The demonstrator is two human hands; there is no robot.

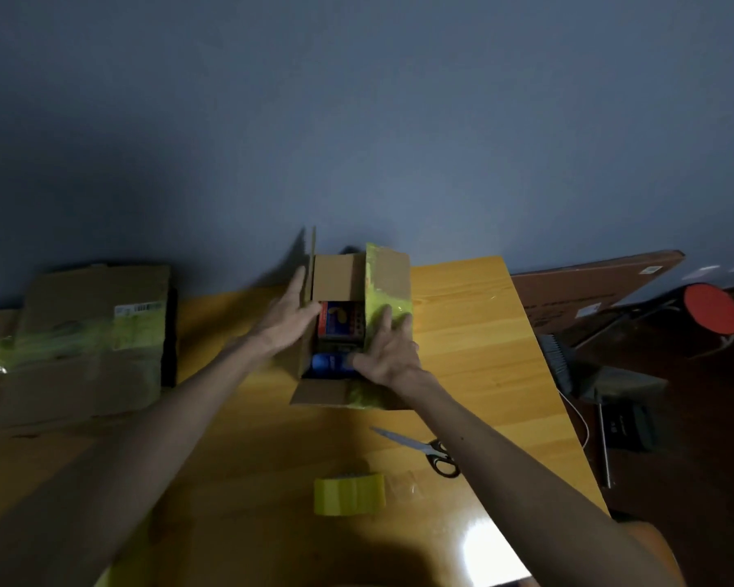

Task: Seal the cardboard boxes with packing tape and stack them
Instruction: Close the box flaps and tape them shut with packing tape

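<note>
centrally, head view: an open cardboard box [333, 277] stands on the yellow surface [484, 353] near its far edge, with a red packet [340, 319] and a blue round item [327, 364] visible inside. the left hand [291, 319], fingers straight, lies against the raised left flap; the right hand [388, 349], fingers spread flat, presses on the tape-covered right flap; neither grips anything. nearer the person lie a yellow tape roll [349, 493] and scissors [424, 449]; taped boxes [90, 341] sit far left.
</note>
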